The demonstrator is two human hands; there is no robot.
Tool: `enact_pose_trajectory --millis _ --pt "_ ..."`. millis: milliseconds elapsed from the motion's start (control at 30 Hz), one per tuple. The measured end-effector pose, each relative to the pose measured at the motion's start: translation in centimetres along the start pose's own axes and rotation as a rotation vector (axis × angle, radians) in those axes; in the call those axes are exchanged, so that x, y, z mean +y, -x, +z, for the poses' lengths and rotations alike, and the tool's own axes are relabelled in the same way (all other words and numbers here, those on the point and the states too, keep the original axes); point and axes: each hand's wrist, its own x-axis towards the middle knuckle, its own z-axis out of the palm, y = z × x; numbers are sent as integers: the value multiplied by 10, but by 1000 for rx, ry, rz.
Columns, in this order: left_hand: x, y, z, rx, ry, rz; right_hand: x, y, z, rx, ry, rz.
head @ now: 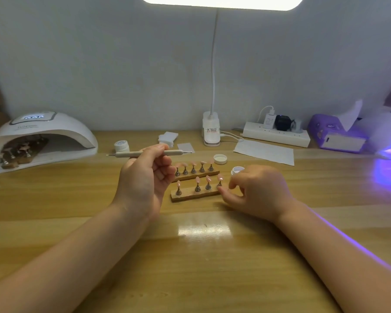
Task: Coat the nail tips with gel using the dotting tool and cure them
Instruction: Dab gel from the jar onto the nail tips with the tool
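wooden desk (77, 199): left hand (145, 177) pinches dotting tool (149, 153); right hand (255, 190) fingers near-stand (195, 193), grip unclear.

Left hand (145, 177) raised, fingers (160, 152) pinching; right hand (255, 190) lowered, fingers curled.

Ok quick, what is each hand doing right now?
Left hand: holding the dotting tool.
Right hand: holding nothing, fingers curled loosely by the front nail tip stand.

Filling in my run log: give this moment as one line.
left hand: holds dotting tool | right hand: fingertips at near nail stand | gel jar: open
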Motion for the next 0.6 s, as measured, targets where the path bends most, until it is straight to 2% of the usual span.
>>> enact_pose_trajectory --millis 67,200,400,600 --pt "0 0 0 5 1 4 -5 1 5 -82 25 69" --pt "-6 1 -1 10 2 50 -12 -3 12 -103 75 211" --pt "-26 11 -8 -58 -217 277 -10 -3 16 -138 -214 425" --pt "-37 16 -10 -149 -327 307 -11 -1 15 -129 -282 398"
